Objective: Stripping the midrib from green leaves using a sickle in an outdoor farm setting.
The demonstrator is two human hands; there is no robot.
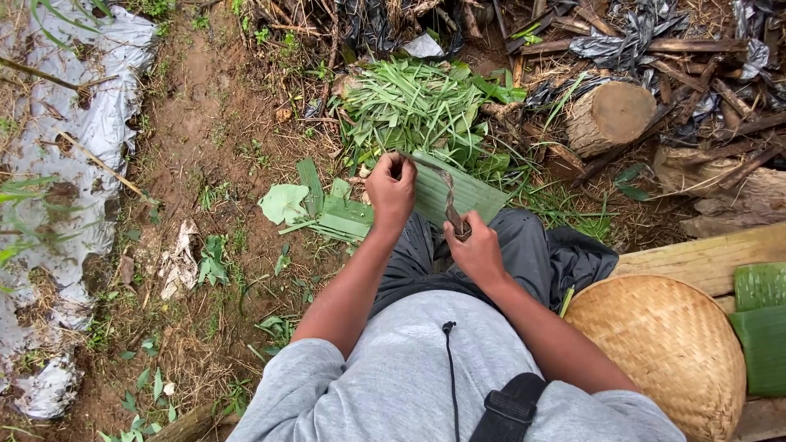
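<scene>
My left hand [391,190] is closed around the upper end of a wide green leaf strip [460,193] that lies across my knees. My right hand [475,248] grips the handle of a dark, worn knife [446,195], whose blade runs up along the leaf toward my left hand. Both hands sit over my lap, above dark trousers. A pile of cut green leaves [413,106] lies on the ground just beyond my hands. More flat leaf pieces [340,214] rest on the soil beside my left knee.
A round woven basket [665,348] sits at my right on a wooden plank [704,255], with folded green leaves [760,323] next to it. A cut log [610,115] and dry sticks lie at the upper right. Grey plastic sheeting [90,123] covers the ground at left.
</scene>
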